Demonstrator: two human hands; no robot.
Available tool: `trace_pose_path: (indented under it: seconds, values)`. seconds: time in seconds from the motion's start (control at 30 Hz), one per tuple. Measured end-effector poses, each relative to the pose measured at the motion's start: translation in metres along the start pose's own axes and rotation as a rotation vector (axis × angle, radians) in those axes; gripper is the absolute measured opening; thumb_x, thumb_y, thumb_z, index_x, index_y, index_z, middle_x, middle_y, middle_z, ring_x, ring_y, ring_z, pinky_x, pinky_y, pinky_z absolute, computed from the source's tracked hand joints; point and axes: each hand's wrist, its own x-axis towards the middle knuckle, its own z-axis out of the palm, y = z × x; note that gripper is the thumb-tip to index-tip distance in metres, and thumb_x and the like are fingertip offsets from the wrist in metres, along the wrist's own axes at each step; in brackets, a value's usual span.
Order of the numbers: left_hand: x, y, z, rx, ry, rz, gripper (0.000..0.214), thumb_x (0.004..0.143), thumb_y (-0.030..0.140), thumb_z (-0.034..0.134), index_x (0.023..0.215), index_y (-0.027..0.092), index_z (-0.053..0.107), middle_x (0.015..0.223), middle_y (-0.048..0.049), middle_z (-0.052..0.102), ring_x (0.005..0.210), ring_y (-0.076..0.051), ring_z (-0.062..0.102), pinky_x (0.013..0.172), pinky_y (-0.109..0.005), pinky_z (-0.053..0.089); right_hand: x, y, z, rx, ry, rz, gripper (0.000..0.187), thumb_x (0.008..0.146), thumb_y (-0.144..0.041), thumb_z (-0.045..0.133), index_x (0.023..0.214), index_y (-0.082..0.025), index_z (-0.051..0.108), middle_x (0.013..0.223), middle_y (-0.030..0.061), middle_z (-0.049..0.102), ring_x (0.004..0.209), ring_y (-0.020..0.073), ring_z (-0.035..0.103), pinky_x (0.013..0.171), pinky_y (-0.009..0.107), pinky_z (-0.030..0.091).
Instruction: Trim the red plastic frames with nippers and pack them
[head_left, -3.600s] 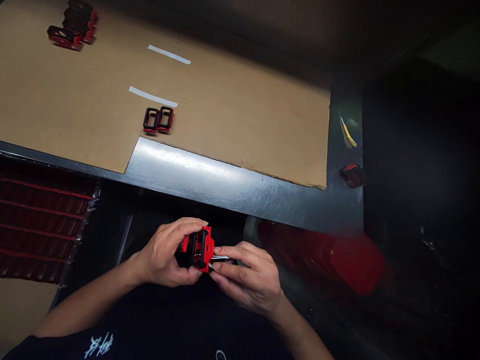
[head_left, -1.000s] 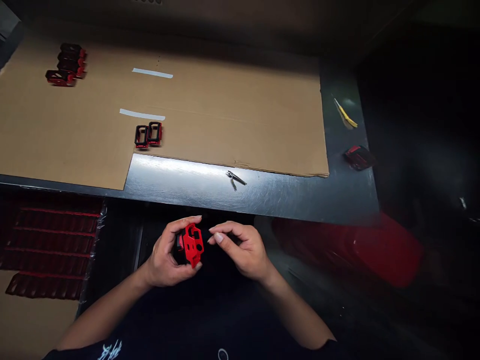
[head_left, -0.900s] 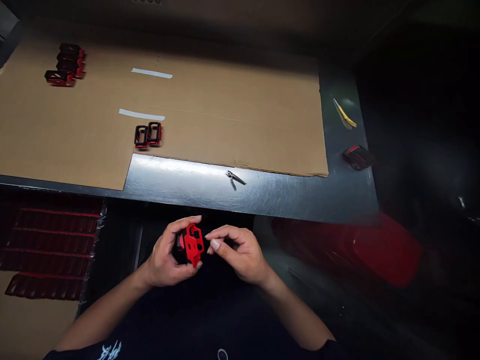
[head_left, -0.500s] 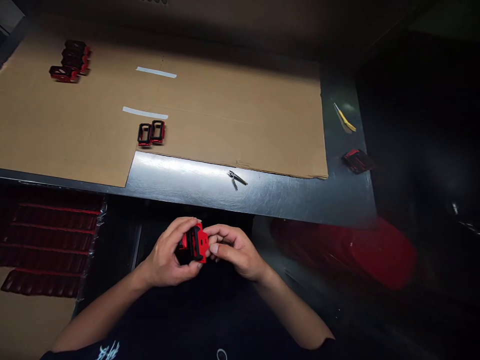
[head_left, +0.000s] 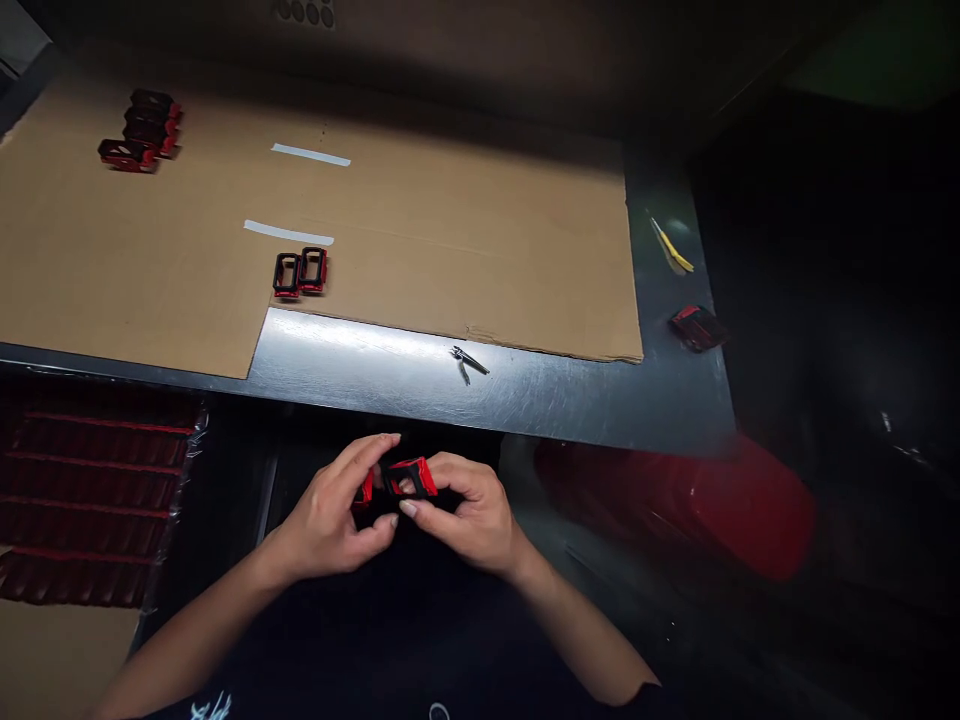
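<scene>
In front of my body, my right hand [head_left: 469,508] pinches a red and black plastic frame [head_left: 412,478] between thumb and fingers. My left hand [head_left: 334,510] is beside it, index finger and thumb spread apart. Another red and black part [head_left: 364,490] shows against the left palm, mostly hidden by that hand. Two similar black and red frames [head_left: 313,270] stand side by side near the cardboard's front edge.
Several more red and black frames [head_left: 146,130] sit at the cardboard's [head_left: 480,220] far left. Nail clippers [head_left: 470,362] lie on the metal table [head_left: 360,350]. At right are a yellow-handled tool [head_left: 673,247] and a dark red part [head_left: 699,328]. Rows of parts [head_left: 90,500] fill the lower left; a red container [head_left: 750,510] stands lower right.
The frame between my hands has turned and shifted right into my right hand's pinch. My left thumb and index finger have come off it. The view has shifted slightly.
</scene>
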Motion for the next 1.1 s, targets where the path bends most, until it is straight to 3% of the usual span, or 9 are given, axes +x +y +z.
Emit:
trace_pose_path:
  seconds: [0.1, 0.23, 0.43, 0.6, 0.77, 0.87, 0.97, 1.1]
  values:
    - [-0.002, 0.003, -0.001, -0.103, -0.046, -0.138, 0.068, 0.08, 0.023, 0.066, 0.145, 0.023, 0.047, 0.131, -0.0137, 0.065, 0.114, -0.029, 0.068, 0.094, -0.044, 0.06, 0.0, 0.005, 0.001, -0.06, 0.028, -0.132, 0.011, 0.083, -0.018, 0.078, 0.093, -0.02, 0.078, 0.089, 0.0053, 0.077, 0.082, 0.0166, 0.073, 0.074, 0.026, 0.059]
    - [0.001, 0.007, 0.0, -0.129, -0.025, -0.271, 0.067, 0.078, 0.033, 0.07, 0.141, 0.018, 0.052, 0.12, -0.0134, 0.071, 0.103, -0.029, 0.072, 0.085, -0.042, 0.063, 0.001, 0.01, 0.003, -0.167, 0.067, -0.267, 0.007, 0.084, -0.016, 0.077, 0.089, -0.02, 0.078, 0.087, 0.006, 0.076, 0.078, 0.0163, 0.073, 0.07, 0.026, 0.059]
    - [0.012, 0.018, 0.0, -0.072, 0.0, -0.388, 0.076, 0.072, 0.042, 0.077, 0.138, 0.014, 0.053, 0.13, -0.0166, 0.065, 0.114, -0.031, 0.067, 0.096, -0.047, 0.058, 0.002, 0.018, 0.002, -0.349, 0.088, -0.471, 0.012, 0.088, -0.013, 0.069, 0.094, -0.02, 0.077, 0.087, 0.0072, 0.076, 0.075, 0.0177, 0.069, 0.065, 0.03, 0.056]
    - [0.017, 0.022, 0.002, -0.06, -0.022, -0.375, 0.071, 0.072, 0.043, 0.079, 0.134, 0.018, 0.054, 0.133, -0.0164, 0.06, 0.121, -0.033, 0.062, 0.094, -0.046, 0.06, 0.002, 0.024, 0.002, -0.475, 0.09, -0.549, 0.013, 0.093, -0.02, 0.063, 0.086, -0.016, 0.073, 0.086, 0.0095, 0.075, 0.075, 0.0195, 0.07, 0.065, 0.032, 0.056]
    - [0.015, 0.017, 0.007, -0.063, 0.103, -0.23, 0.069, 0.072, 0.032, 0.079, 0.133, 0.021, 0.05, 0.129, -0.0135, 0.059, 0.118, -0.029, 0.063, 0.097, -0.046, 0.058, 0.007, 0.022, 0.005, -0.468, 0.098, -0.544, 0.01, 0.09, -0.014, 0.063, 0.091, -0.017, 0.073, 0.094, 0.0122, 0.076, 0.081, 0.0213, 0.071, 0.068, 0.034, 0.059]
    - [0.013, 0.014, 0.008, -0.083, 0.147, -0.163, 0.07, 0.072, 0.025, 0.078, 0.135, 0.023, 0.047, 0.129, -0.0121, 0.058, 0.117, -0.026, 0.063, 0.097, -0.044, 0.058, 0.008, 0.021, 0.007, -0.427, 0.16, -0.511, 0.02, 0.085, -0.006, 0.067, 0.1, -0.017, 0.073, 0.1, 0.0131, 0.076, 0.089, 0.0221, 0.072, 0.074, 0.035, 0.061]
    - [0.012, 0.012, 0.007, -0.068, 0.174, -0.082, 0.073, 0.073, 0.018, 0.076, 0.139, 0.024, 0.045, 0.131, -0.012, 0.058, 0.122, -0.026, 0.06, 0.1, -0.043, 0.056, 0.007, 0.018, 0.008, -0.323, 0.218, -0.373, 0.032, 0.083, 0.0, 0.064, 0.105, -0.021, 0.073, 0.104, 0.01, 0.075, 0.095, 0.0208, 0.072, 0.081, 0.036, 0.061]
    - [0.012, 0.011, 0.006, -0.009, 0.17, -0.011, 0.077, 0.075, 0.012, 0.072, 0.144, 0.023, 0.042, 0.135, -0.0134, 0.057, 0.127, -0.026, 0.057, 0.103, -0.043, 0.055, 0.002, 0.012, 0.005, -0.053, 0.24, -0.087, 0.025, 0.09, -0.007, 0.06, 0.101, -0.024, 0.075, 0.095, 0.0052, 0.076, 0.088, 0.0177, 0.073, 0.079, 0.033, 0.06]
